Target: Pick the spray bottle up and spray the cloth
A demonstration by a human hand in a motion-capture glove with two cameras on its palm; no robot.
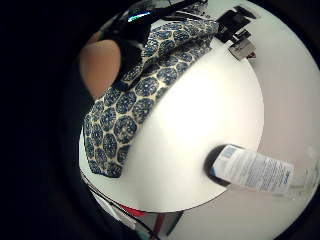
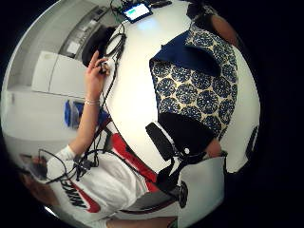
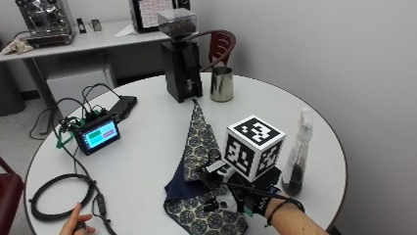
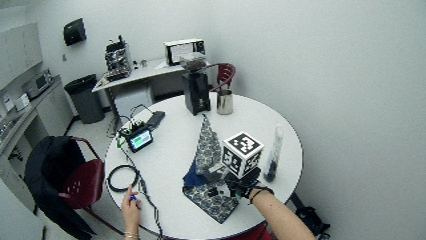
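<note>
A blue and cream patterned cloth (image 3: 196,147) (image 4: 208,145) lies in a long strip across the middle of the round white table (image 3: 143,161). A tall spray bottle (image 3: 298,152) (image 4: 272,160) with dark liquid in its base stands upright near the table's right edge. My gloved right hand (image 3: 257,198) (image 4: 243,189) hovers over the cloth's near end, just left of the bottle and not touching it. Its fingers (image 2: 183,130) look relaxed and hold nothing. The little finger side palm view has the bottle (image 1: 255,170) on bare table, apart from the cloth (image 1: 135,100).
A black coffee grinder (image 3: 179,58) and a metal cup (image 3: 221,84) stand at the far side. A small screen device (image 3: 98,134) with cables sits at the left, a coiled cable (image 3: 55,196) near the front left. The bare hand (image 3: 75,225) rests by that cable.
</note>
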